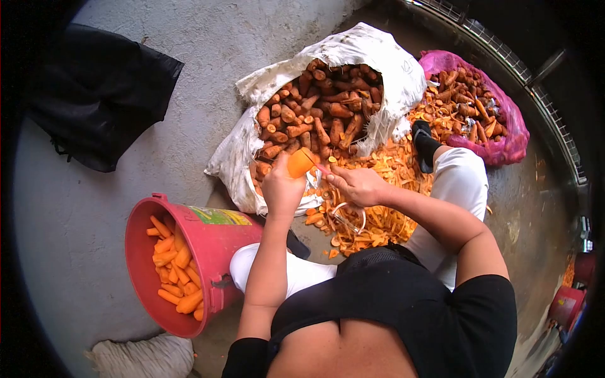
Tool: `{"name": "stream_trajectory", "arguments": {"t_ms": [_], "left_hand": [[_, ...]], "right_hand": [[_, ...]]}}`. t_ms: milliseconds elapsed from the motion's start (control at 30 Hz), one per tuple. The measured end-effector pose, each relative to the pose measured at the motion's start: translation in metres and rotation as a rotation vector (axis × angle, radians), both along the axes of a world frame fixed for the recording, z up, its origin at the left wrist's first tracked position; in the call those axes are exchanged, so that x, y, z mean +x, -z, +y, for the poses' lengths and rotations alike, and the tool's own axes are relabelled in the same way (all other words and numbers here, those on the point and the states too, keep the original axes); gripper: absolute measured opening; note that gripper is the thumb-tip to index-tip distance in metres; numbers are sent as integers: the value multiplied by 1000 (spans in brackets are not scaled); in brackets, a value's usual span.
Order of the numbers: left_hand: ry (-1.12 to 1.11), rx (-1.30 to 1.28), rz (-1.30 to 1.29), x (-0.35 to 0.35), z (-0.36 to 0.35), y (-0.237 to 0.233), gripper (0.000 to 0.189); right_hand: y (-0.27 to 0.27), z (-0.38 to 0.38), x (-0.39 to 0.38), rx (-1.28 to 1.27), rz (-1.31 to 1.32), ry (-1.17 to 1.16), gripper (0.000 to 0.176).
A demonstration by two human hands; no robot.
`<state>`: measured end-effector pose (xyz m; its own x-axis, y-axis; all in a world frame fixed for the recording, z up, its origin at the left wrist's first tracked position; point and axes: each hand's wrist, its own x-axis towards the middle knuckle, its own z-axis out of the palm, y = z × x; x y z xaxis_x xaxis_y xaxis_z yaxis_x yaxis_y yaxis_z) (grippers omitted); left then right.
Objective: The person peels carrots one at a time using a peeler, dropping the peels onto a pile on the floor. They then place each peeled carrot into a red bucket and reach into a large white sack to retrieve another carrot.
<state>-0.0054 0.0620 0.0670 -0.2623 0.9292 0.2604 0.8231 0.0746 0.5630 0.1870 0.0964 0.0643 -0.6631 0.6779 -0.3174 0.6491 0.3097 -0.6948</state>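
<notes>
A peeled orange carrot (299,164) is gripped in my left hand (282,189), its thick end pointing up and right. My right hand (359,186) is closed around a small pink-handled knife (322,169), whose thin blade meets the carrot's right side. Just below the right hand shows a white, curved tool (362,219) like a peeler, over the heap of peelings (384,227). Behind both hands, a white woven sack (396,72) lies open on its side, full of unpeeled carrots (321,126).
A red bucket (220,234) tilts at my left with peeled carrots (183,258) inside. At the back right sits a pink mesh sack (515,129) of carrots and peelings. A black cloth or bag (107,94) lies far left, a pale sack (145,358) at the lower left.
</notes>
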Motion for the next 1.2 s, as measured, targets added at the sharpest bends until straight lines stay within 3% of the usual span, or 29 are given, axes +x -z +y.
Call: {"name": "stream_trajectory", "arguments": {"t_ms": [100,167,200,233,267,367,400,433,500,567,600,633,700,733,833,1067,1200], "left_hand": [[69,-116,-292,-4,-1,-4,23],[317,-147,-559,5,-10,-7,30],[446,-166,-685,11,-17,-9,33],[414,-228,-552,16,-23,-13,40],[371,-200,-659,13,-21,-7,38],[303,-211,-919,-4,-21,-13,34],[329,-148,-989,-10,-22,-14,30],[343,-131,-1002,-15,-23,-17,25],[372,-60,-1058,-17,-22,-23,24],[464,-3,-1160,-18,-19,-15,26],[511,31,-1206,-19,-18,-13,30],[568,-41,-1477,-18,-18,-14,34],[681,-203,-2019,-14,-17,-18,47],[730,-267,-2128,-16,-15,-12,64],[882,-355,-2373,-10,-12,-2,66],[1121,-469,-2287,-6,-11,-3,69],[750,-320,-2089,1,-12,-11,64]], "right_hand": [[5,3,2,-45,17,8,49],[14,10,4,-156,57,53,50],[21,11,6,-29,-10,27,51],[29,11,7,98,-74,5,51],[42,10,9,193,-44,21,57],[10,14,14,-345,-33,398,67],[57,23,25,-495,310,474,67],[32,18,28,-740,426,672,59],[53,27,35,-838,628,752,71],[71,27,31,-821,751,924,52],[54,24,20,-851,782,974,43],[44,22,14,-882,814,1025,38],[48,20,6,-958,851,903,38],[38,15,-1,-971,823,887,38],[23,5,-12,-1009,827,830,38],[17,2,-17,-1016,801,813,39],[22,5,-12,-1025,819,779,35]]}}
